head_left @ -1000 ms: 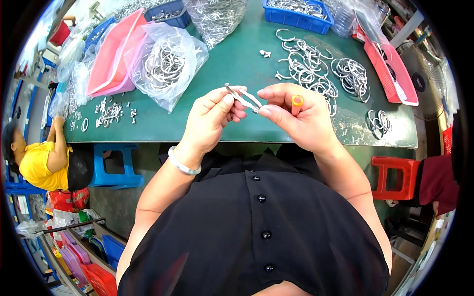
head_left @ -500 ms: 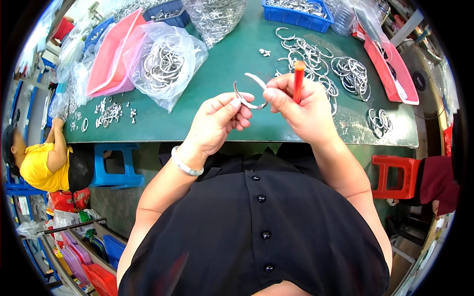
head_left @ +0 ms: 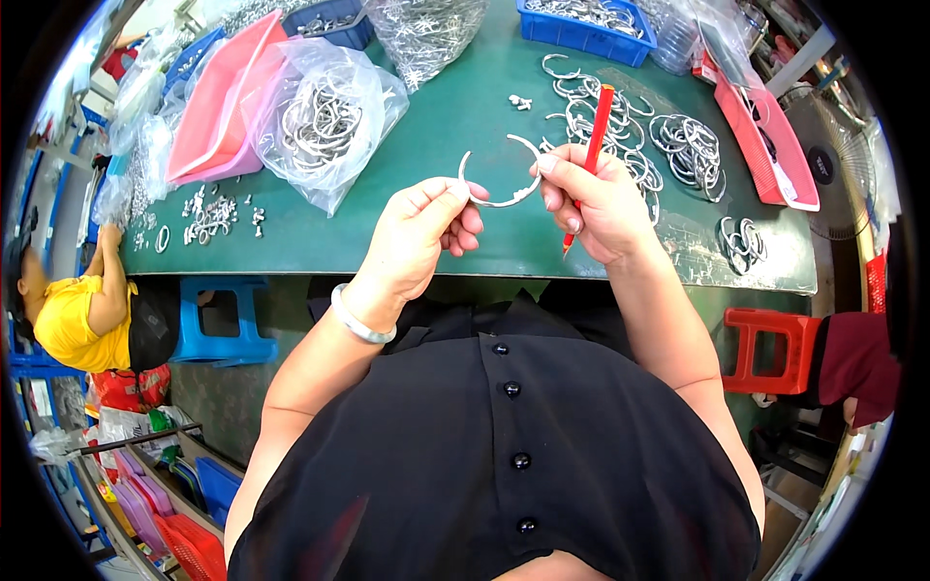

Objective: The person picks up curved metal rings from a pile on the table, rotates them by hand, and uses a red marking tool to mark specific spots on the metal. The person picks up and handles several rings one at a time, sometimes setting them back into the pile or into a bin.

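Between my hands, over the near part of the table, is a silvery metal ring (head_left: 501, 204) with its gap facing away from me. My left hand (head_left: 421, 232) pinches one side of it between thumb and fingers. The other side is gripped by the thumb and forefinger of my right hand (head_left: 605, 208). That hand also carries a red pen (head_left: 600, 126), slanting through its fingers with the tip pointing down toward me. Beyond my right hand lies a loose pile of similar open rings (head_left: 581, 87).
More rings sit in a heap (head_left: 690, 155), a small cluster (head_left: 742, 244) and a clear bag (head_left: 325, 126). Small metal parts (head_left: 208, 221) lie at left. Pink trays (head_left: 218, 116) and a blue bin (head_left: 591, 36) stand on the green table (head_left: 407, 145). A person in yellow (head_left: 82, 324) sits left.
The ring has turned so its round outline faces up more. The red pen has tilted from nearly end-on to lengthwise, its tip now showing below my right hand.
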Demonstrator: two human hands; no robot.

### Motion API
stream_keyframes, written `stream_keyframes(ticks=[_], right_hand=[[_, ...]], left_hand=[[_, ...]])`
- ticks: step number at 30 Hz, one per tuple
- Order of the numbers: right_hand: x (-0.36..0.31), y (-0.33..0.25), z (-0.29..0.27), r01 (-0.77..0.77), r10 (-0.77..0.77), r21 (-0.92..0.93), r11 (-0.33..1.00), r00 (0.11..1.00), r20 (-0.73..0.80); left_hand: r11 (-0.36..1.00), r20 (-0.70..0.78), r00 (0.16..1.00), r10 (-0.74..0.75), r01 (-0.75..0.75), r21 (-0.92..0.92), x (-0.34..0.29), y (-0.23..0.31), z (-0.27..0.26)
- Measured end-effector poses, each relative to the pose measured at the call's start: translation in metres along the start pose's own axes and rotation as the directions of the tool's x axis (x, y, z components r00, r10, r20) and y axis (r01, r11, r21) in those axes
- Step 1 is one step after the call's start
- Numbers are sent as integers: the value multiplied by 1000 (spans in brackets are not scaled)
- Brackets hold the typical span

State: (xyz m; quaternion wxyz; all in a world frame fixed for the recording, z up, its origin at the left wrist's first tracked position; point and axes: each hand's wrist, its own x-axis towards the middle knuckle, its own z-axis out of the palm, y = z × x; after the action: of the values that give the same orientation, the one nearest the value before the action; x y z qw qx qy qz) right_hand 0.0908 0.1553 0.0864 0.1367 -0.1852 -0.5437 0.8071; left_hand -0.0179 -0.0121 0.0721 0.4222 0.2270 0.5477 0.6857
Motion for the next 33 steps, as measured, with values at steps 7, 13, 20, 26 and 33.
stream_keyframes(ticks=[7,13,20,26,33], right_hand=[[0,2,-1,-13,13,29,999,1000,6],[0,2,0,-16,16,32,999,1000,2],[-1,3,-1,-15,15,-14,1000,1000,7],[-11,1,0,158,-149,-260,953,987,54],[-23,11,-1,383,-376,-342,858,922,91]], left_hand=[[1000,-3,1000,-6,6,-17,-2,2,2],[1000,-1,1000,4,-4,14,-2,4,3],[999,-11,1000,6,-5,39,0,4,2],[778,-16,857,515,-460,428,-1,-11,3],[319,243,578,779,-699,640,2,-11,0]])
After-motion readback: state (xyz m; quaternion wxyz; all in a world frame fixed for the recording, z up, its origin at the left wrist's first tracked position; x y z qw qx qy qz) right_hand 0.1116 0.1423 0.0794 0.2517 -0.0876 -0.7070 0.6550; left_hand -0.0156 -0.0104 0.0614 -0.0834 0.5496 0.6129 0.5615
